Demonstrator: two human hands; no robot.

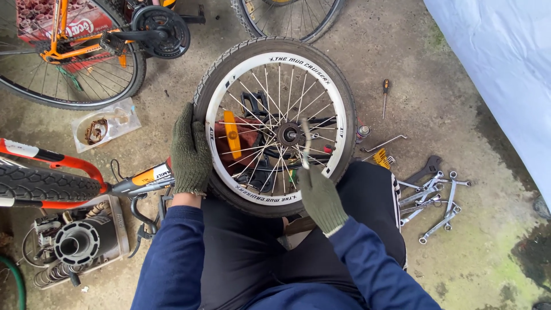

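Note:
A small bicycle wheel (pixel 274 129) with a black tyre, white rim, silver spokes and an orange reflector rests flat on my lap. My left hand (pixel 189 152), in a dark green knit glove, grips the tyre at its left edge. My right hand (pixel 319 198), gloved the same way, holds a slim metal wrench (pixel 306 146) whose far end sits at the wheel's hub (pixel 288 134). Both of my sleeves are dark blue.
Several wrenches (pixel 433 195) lie on the concrete at the right, with a screwdriver (pixel 385 95) farther back. An orange bicycle (pixel 74 51) stands at top left, a tyre with an orange frame (pixel 46 181) and a box of parts (pixel 74 241) at left. White sheet (pixel 505 69) at right.

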